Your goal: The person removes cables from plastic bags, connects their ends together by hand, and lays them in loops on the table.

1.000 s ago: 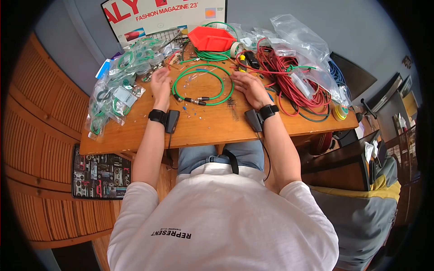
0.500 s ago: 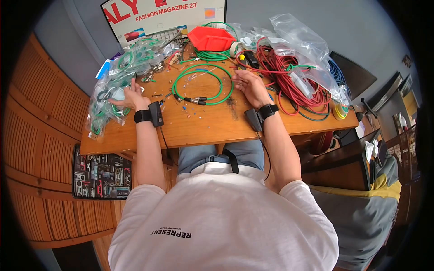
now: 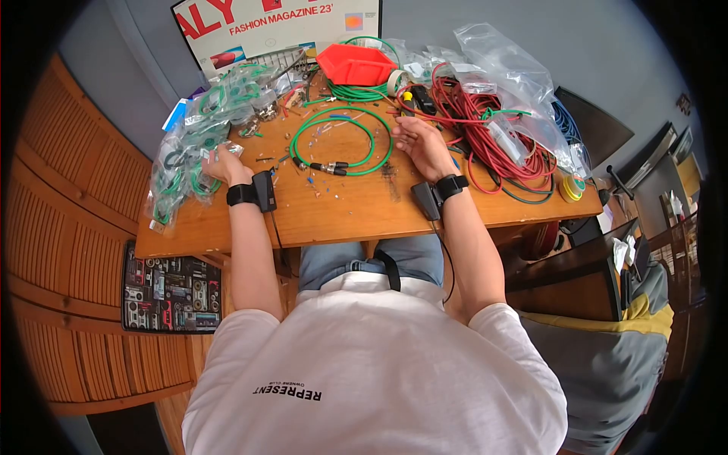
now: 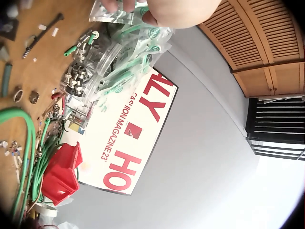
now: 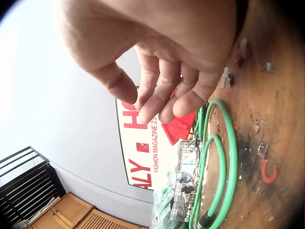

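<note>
The left hand (image 3: 227,165) is at the near right edge of a pile of clear plastic bags (image 3: 176,148) with green rings inside. In the left wrist view its fingers (image 4: 128,5) pinch a small clear bag (image 4: 112,17); part of the hand is out of frame. Right of the middle, the right hand (image 3: 423,150) hovers beside a coiled green cable (image 3: 371,114) with black and metal connectors. Its fingers are loosely bent and hold nothing, as the right wrist view also shows the hand (image 5: 162,57) with the green cable (image 5: 232,157) beyond it.
Behind the coil are a red bin (image 3: 353,67), more green cable and a monitor (image 3: 280,34). Tangled red cables (image 3: 485,129), a yellow-black tool (image 3: 408,100) and a tape roll (image 3: 570,188) lie on the right. Small scraps litter the wooden table (image 3: 341,208).
The left hand has moved left from beside the green coil to the bag pile, and its spread fingers have closed on a bag. The right hand has barely moved.
</note>
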### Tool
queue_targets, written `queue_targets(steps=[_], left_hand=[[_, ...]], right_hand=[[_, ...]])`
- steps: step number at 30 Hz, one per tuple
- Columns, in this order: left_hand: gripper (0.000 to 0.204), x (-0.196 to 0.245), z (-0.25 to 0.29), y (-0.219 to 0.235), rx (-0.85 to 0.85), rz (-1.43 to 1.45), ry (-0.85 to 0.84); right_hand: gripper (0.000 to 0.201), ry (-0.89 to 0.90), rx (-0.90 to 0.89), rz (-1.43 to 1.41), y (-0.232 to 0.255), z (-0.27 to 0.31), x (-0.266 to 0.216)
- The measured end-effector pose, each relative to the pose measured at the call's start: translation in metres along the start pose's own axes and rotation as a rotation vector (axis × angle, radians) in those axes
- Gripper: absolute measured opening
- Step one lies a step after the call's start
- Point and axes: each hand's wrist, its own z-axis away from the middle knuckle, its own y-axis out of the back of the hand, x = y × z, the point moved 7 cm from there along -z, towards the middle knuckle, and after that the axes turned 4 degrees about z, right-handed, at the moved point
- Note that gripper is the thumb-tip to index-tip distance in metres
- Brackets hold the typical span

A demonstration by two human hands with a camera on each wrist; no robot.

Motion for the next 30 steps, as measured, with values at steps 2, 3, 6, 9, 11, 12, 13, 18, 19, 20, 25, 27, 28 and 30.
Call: queue_targets(steps=[2,3,6,9,11,12,13,18,19,20,25,27,28,30], left_hand=[[0.069,0.004,0.005,0.000,-0.016,0.026,-0.019],[0.065,0.006,0.008,-0.001,-0.032,0.052,-0.037],[0.054,0.010,0.006,0.000,0.013,0.142,-0.128],[0.044,0.012,0.001,-0.005,-0.045,0.212,-0.167],[0.036,0.025,0.021,-0.012,-0.075,0.214,-0.171],[0.028,0.032,0.030,-0.017,-0.106,0.216,-0.175],[0.028,0.030,0.028,-0.017,-0.107,0.217,-0.175],[0.065,0.032,0.044,-0.014,-0.060,0.228,0.078],[0.065,0.030,0.041,-0.012,-0.059,0.228,0.077],[0.073,0.026,0.036,-0.009,-0.059,0.190,0.099],[0.076,-0.007,0.003,-0.004,-0.044,0.083,0.153],[0.075,-0.039,-0.031,-0.004,-0.149,0.084,0.242],[0.075,-0.040,-0.032,-0.002,-0.147,0.083,0.241],[0.074,-0.040,-0.032,-0.007,-0.239,0.104,0.209]], right_hand=[[0.019,0.001,0.001,0.000,-0.001,0.001,-0.001],[0.019,-0.001,0.001,-0.001,-0.001,0.001,-0.001],[0.018,0.000,-0.003,-0.006,-0.002,0.001,-0.001],[0.018,0.003,-0.011,-0.011,-0.001,0.001,-0.001],[0.018,0.004,-0.017,-0.013,-0.002,0.001,-0.001],[0.018,0.004,-0.016,-0.010,-0.002,0.001,-0.001],[0.017,0.005,-0.015,-0.007,-0.002,0.001,-0.002],[0.017,0.007,-0.021,-0.011,-0.002,0.002,-0.002],[0.017,0.011,-0.031,-0.012,-0.003,0.002,-0.002],[0.017,0.010,-0.032,-0.012,-0.003,0.002,-0.002],[0.017,0.014,-0.032,-0.018,-0.004,0.002,-0.003],[0.017,0.016,-0.033,-0.021,-0.003,0.002,-0.003],[0.017,0.019,-0.032,-0.024,-0.003,0.002,-0.003],[0.017,0.020,-0.041,-0.025,-0.002,0.000,-0.002]])
